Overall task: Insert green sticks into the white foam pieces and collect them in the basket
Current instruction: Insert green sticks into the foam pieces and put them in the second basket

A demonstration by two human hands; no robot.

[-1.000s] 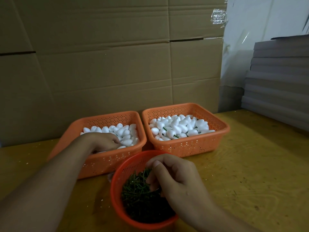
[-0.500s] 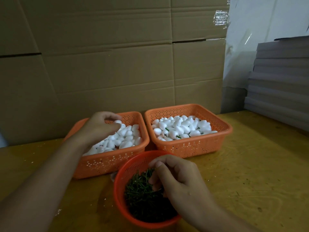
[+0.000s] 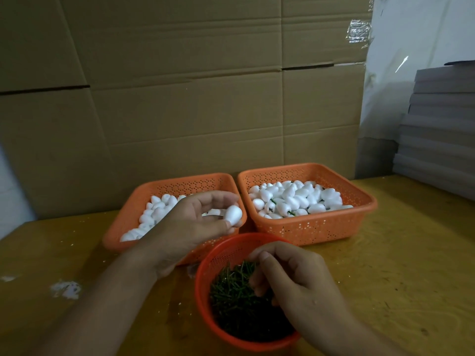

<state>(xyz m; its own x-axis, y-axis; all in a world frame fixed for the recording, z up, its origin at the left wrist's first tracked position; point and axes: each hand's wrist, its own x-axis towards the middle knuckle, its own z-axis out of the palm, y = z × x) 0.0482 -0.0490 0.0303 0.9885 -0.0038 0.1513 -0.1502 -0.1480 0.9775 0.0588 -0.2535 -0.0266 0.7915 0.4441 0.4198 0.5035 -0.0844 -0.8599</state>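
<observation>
Foam egg (image 3: pixel 233 215), long axis nearly upright with narrow end up, is pinched by the left hand (image 3: pixel 195 227); the right hand (image 3: pixel 290 276) curls its fingers among green sticks (image 3: pixel 231 299).

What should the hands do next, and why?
Probably the right hand should pinch one green stick out of the round basket. The left hand already holds a white foam piece with no stick in it, and the right fingers are among the sticks.
</observation>
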